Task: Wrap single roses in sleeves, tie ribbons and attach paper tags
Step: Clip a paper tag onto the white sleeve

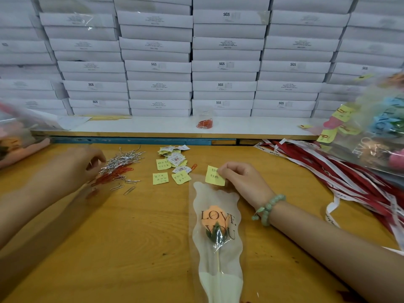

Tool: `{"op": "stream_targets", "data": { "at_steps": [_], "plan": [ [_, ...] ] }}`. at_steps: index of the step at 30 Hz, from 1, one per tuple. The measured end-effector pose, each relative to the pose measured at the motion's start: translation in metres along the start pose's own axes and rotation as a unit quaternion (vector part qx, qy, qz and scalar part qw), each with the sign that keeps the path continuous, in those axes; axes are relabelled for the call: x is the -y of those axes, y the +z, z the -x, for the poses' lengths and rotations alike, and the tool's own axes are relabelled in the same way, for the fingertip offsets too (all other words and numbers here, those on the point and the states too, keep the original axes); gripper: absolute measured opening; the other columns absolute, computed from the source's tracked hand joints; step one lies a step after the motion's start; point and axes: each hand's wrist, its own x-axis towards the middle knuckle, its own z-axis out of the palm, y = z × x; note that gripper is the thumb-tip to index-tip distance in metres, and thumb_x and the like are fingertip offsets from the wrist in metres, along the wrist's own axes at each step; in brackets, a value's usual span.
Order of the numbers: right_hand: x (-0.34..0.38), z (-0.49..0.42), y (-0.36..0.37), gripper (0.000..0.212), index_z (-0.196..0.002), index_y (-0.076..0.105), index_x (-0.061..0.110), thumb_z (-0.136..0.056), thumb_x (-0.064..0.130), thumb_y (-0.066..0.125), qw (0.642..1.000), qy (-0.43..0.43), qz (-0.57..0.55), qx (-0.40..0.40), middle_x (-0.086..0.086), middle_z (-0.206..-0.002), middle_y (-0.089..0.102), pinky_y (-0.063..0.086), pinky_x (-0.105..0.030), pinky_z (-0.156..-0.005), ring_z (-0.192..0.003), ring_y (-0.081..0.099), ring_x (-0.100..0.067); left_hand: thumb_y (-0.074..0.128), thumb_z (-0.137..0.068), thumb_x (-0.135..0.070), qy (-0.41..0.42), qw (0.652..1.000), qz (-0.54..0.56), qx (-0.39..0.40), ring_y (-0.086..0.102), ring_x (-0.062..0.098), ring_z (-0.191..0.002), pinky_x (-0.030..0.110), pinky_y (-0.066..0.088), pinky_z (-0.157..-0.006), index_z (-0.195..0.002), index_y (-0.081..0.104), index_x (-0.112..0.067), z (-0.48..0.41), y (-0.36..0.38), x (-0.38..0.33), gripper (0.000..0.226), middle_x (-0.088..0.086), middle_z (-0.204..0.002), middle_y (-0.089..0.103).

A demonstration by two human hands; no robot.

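Bright even light, left hand [84, 166] blurred, edges bowed

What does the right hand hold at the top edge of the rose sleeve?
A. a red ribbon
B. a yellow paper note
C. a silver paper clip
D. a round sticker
B: the right hand pinches a yellow note with handwriting on it, laid over the top edge of the sleeve.

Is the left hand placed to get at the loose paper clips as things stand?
Likely yes: the left hand is right at the edge of the paper clips, with nothing lying between; blur hides any grip.
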Motion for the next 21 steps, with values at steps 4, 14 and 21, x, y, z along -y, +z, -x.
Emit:
{"op": "stream_targets", "data": {
  "at_steps": [4,14,21],
  "plan": [
    [-0.001,0.0,0.0,0.022,-0.078,0.07,0.011,-0.093,0.021,0.058,1.0,-0.01,0.003,0.016,0.016,-0.058,0.061,0.042,-0.008,-0.052,-0.054,0.054,0.007,0.062,-0.086,0.003,-0.011,0.998,0.004,-0.059,0.056,0.022,-0.069,0.039,0.048,-0.063,-0.094,0.068,-0.007,-0.001,-0.003,-0.017,0.014,0.005,-0.082,0.056],
    [0.003,0.002,0.002,0.011,-0.085,0.063,0.01,-0.081,0.009,0.073,0.997,-0.037,-0.07,0.02,0.0,-0.078,0.066,0.049,-0.013,-0.056,-0.062,0.062,-0.002,0.069,-0.085,-0.017,-0.072,0.91,0.409,0.015,0.07,0.003,-0.072,0.012,0.053,-0.061,-0.085,0.073,-0.019,0.02,-0.011,-0.114,0.004,-0.009,-0.082,0.075],
    [0.007,0.008,0.012,0.012,-0.086,0.063,0.011,-0.081,0.007,0.073,0.991,-0.119,-0.035,0.039,0.005,-0.082,0.065,0.052,-0.016,-0.071,-0.076,0.063,-0.004,0.072,-0.07,-0.029,-0.056,0.796,0.589,0.131,0.062,0.0,-0.11,0.025,0.05,-0.09,-0.08,0.077,-0.02,0.042,0.017,-0.155,0.015,-0.016,-0.117,0.069]
  ]
}}
